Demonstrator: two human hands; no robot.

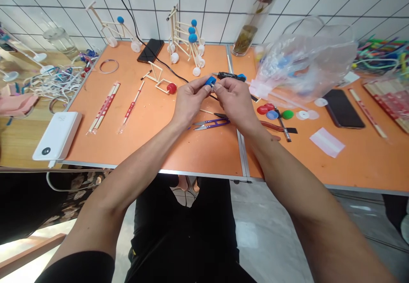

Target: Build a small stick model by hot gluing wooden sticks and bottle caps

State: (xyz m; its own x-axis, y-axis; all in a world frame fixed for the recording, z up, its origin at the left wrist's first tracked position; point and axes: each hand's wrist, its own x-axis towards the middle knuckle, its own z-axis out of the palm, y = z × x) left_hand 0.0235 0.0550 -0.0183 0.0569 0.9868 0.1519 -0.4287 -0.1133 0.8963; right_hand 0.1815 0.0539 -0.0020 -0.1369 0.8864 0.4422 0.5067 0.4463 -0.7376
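2 hands pinching: left hand (191,102) 1 blue cap (210,81), right hand (235,101) 1 black tool (230,76).

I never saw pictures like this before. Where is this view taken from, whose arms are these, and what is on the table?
A camera worn on a person's head took this picture, looking forward and down, so these bare arms are that person's own. The left hand pinches a small blue plastic piece. The right hand holds a slim black pen-shaped tool beside it. On the orange table top lie purple-handled thread snips, a white power bank and a model of thin wooden sticks with blue balls.
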